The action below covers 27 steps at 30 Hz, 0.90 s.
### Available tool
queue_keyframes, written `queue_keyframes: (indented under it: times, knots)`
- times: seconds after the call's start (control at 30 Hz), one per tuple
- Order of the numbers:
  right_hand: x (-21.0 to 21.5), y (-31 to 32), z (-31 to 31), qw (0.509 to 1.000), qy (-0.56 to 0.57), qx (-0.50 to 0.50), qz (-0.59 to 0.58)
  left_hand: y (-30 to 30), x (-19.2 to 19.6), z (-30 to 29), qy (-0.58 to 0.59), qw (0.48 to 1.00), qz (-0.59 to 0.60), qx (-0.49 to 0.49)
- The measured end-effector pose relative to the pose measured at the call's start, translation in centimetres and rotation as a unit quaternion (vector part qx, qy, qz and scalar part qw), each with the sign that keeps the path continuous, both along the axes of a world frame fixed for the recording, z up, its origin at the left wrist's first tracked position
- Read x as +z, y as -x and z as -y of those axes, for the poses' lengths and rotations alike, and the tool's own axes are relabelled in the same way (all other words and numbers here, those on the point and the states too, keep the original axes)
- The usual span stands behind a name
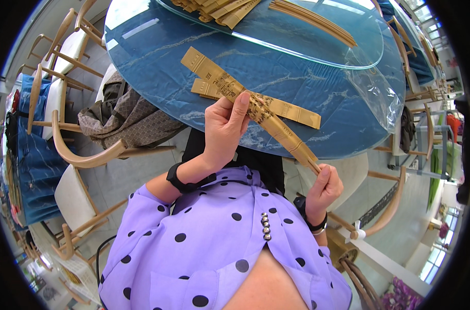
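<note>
L hand (pixel 223 132) pinches the printed tan paper sleeve (pixel 229 88) mid-length w/ fingers closed, R hand (pixel 323 186) grips chopstick ends (pixel 313 165) poking from its lower end, held angled above the blue counter (pixel 157 57) edge so sticks slide lengthwise; 2nd sleeve (pixel 291 111) lies flat beneath.

Tan printed paper sleeve (pixel 245 98), blue marbled table (pixel 157 57), purple black-dotted blouse (pixel 214 248).
</note>
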State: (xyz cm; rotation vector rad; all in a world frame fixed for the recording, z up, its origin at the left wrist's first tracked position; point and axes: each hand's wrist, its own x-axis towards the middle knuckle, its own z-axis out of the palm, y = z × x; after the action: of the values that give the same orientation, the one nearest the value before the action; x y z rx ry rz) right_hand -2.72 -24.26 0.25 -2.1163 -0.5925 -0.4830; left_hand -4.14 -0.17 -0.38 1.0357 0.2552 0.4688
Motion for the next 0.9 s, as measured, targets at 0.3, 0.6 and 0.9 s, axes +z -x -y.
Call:
queue_keyframes:
  times: [0.3,0.6,0.9]
  knots:
    - [-0.4,0.4,0.3,0.999,-0.029,0.01,-0.025,-0.2,0.1,-0.5,0.011,0.999,0.046,-0.027]
    - [-0.7,0.9,-0.3,0.997,-0.051,-0.038,-0.033,0.0,-0.1,0.5,-0.006,1.0,0.009,-0.004]
    - [0.0,0.1,-1.2,0.999,-0.011,0.006,0.048,-0.5,0.9,-1.1,-0.072,0.997,0.022,0.012]
